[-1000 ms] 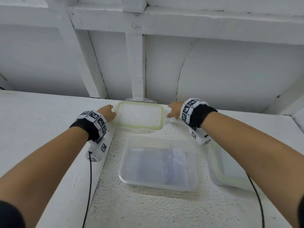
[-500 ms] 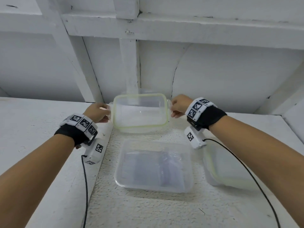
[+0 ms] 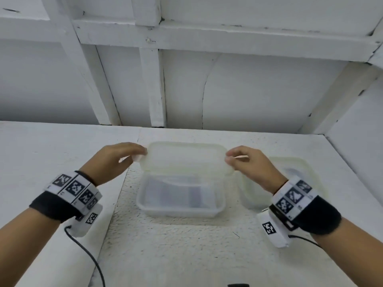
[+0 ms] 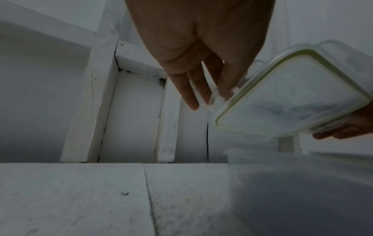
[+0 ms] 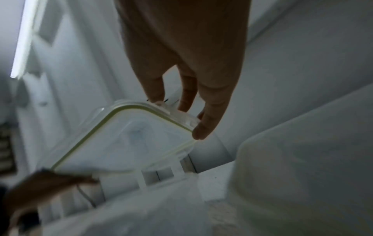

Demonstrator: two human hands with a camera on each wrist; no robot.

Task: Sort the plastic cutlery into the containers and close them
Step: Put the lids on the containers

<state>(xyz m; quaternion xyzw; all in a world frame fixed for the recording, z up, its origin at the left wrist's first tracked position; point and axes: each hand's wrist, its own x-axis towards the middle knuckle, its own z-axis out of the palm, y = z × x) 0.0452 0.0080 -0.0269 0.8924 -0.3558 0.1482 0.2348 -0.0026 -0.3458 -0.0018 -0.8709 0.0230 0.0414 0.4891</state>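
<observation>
A clear lid [image 3: 186, 158] with a green seal [image 4: 252, 89] hangs tilted over the far side of a clear rectangular container [image 3: 180, 206], which holds pale cutlery that I can barely make out. My left hand [image 3: 132, 154] pinches the clip tab on the lid's left end [image 4: 220, 95]. At the opposite end, my right hand [image 3: 234, 160] pinches the other clip tab [image 5: 179, 115]. The lid's near edge is low, close to the container's rim.
A second clear container [image 3: 298, 175] with a lid on it stands to the right, partly behind my right wrist. White wooden wall panels [image 3: 186, 79] rise at the back of the white textured shelf [image 3: 186, 255]. Cables trail from both wrist cameras.
Both hands lifted the lid from the shelf behind the container, raised it, and brought it toward me over the middle container.
</observation>
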